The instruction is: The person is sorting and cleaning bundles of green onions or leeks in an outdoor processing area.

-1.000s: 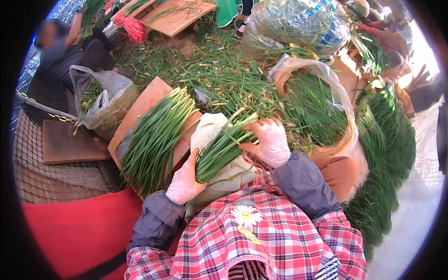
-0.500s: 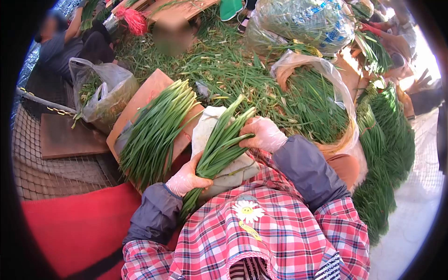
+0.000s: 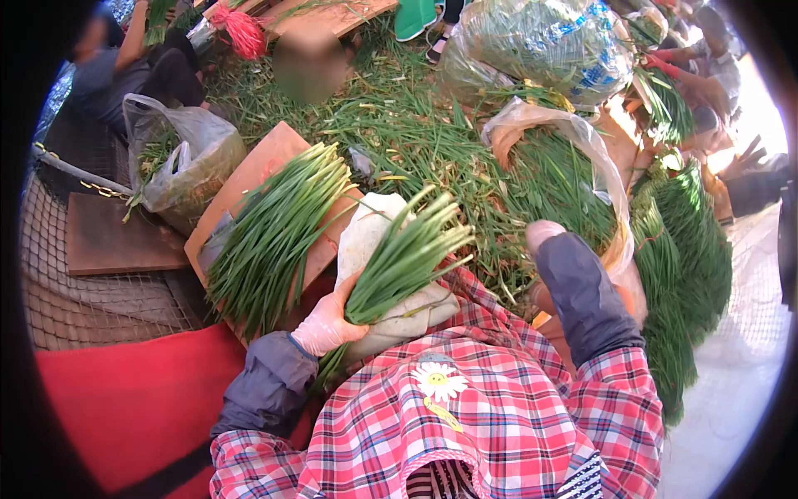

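My left hand (image 3: 331, 323), in a thin clear glove, is wrapped round the lower part of a bunch of garlic chives (image 3: 407, 258). The pale cut ends point up and to the right, fanned out over a whitish cloth (image 3: 366, 224) on my lap. My right hand (image 3: 544, 235) is apart from the bunch, near the left edge of an open plastic bag (image 3: 619, 212) with loose chives in it. Its fingers are hidden and blurred. Left of the cloth, a larger pile of chives (image 3: 278, 237) lies on a tilted board (image 3: 287, 145).
Trimmed leaves (image 3: 416, 137) cover the ground ahead. Tied chive bundles (image 3: 677, 266) lie at the right. A stuffed clear bag (image 3: 540, 46) stands at the back, another plastic bag (image 3: 187, 166) at the left. Other people sit at far left and far right. Red cloth (image 3: 141, 399) is beside me.
My right hand has let go of the chives' cut-end side and moved right and down toward the plastic bag. The bunch in my left hand now spreads wider.
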Demonstrator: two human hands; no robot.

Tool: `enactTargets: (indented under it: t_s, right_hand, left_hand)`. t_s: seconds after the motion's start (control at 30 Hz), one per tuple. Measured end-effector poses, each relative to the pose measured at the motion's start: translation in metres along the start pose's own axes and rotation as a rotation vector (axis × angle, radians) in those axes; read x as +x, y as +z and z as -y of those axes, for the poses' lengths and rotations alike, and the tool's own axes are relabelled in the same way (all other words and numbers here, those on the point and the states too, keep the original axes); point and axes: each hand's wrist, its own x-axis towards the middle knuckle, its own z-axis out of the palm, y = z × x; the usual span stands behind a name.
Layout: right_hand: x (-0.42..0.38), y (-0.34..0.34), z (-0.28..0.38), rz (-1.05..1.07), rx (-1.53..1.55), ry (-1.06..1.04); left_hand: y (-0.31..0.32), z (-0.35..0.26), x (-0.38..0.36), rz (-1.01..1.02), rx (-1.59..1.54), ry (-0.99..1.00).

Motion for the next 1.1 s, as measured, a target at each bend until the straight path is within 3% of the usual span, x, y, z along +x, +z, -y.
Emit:
enactTargets:
  t_s: [0.03, 0.07, 0.1, 0.17, 0.23, 0.27, 0.33, 0.37, 0.47, 0.57, 0.6, 0.7, 0.73, 0.83, 0.9, 0.97, 1.1]
  right_hand:
    - [-0.009, -0.004, -0.011, 0.069, -0.011, -0.033]
    - [-0.037, -0.03, -0.003, -0.095, 0.145, -0.078]
    - [-0.069, -0.056, 0.013, -0.25, 0.308, -0.123]
    - [-0.085, -0.087, 0.031, -0.454, 0.782, -0.438]
    - [-0.098, -0.108, 0.062, -0.564, 0.776, -0.856]
    - [-0.099, -0.108, 0.083, -0.576, 0.698, -0.951]
    - [-0.11, -0.104, 0.119, -0.401, 0.512, -1.038]
    - [-0.119, -0.101, 0.127, -0.218, 0.405, -1.025]
    - [-0.131, -0.094, 0.123, 0.302, 0.469, -0.808]
    - [-0.112, -0.069, 0.095, 0.414, 0.528, -0.815]
    - [-0.115, -0.06, 0.084, 0.475, 0.691, -0.742]
    - [-0.11, -0.052, 0.068, 0.18, 0.718, -0.849]
    - [-0.118, -0.056, 0.059, 0.26, 0.818, -0.569]
    - [-0.098, -0.042, 0.041, 0.204, 1.21, -0.447]
    - [-0.101, -0.053, 0.022, -0.044, 1.181, -0.331]
    - [-0.088, -0.049, -0.022, -0.093, 1.641, -0.233]
    - [-0.109, -0.072, 0.006, -0.381, 1.179, -0.564]
  left_hand:
    - [0.001, 0.0, 0.0, -0.033, 0.157, 0.096]
    - [0.003, 0.0, 0.0, -0.068, 0.313, 0.188]
    - [0.005, -0.006, -0.002, -0.059, 0.393, 0.099]
    - [0.01, -0.028, -0.004, -0.03, 0.556, -0.073]
    - [0.016, -0.037, -0.004, -0.018, 0.724, -0.085]
    - [0.018, -0.039, -0.004, -0.014, 0.806, -0.091]
    - [0.021, -0.039, -0.007, -0.028, 0.892, 0.013]
    - [0.02, -0.039, -0.008, -0.039, 0.933, 0.066]
    - [0.013, -0.037, -0.018, -0.034, 0.655, 0.132]
    - [0.019, -0.027, -0.021, 0.173, 0.276, 0.291]
    - [0.019, -0.031, -0.021, 0.206, 0.132, 0.255]
    - [0.014, -0.036, -0.017, 0.371, -0.449, -0.294]
    - [0.02, -0.042, -0.012, 0.396, -0.474, -0.284]
    - [0.025, -0.038, -0.009, 0.364, -0.588, -0.289]
    - [0.024, -0.035, -0.014, 0.344, -0.626, -0.311]
    - [0.022, -0.035, -0.019, 0.307, -0.667, -0.313]
    - [0.027, -0.02, -0.015, 0.248, -0.683, -0.288]
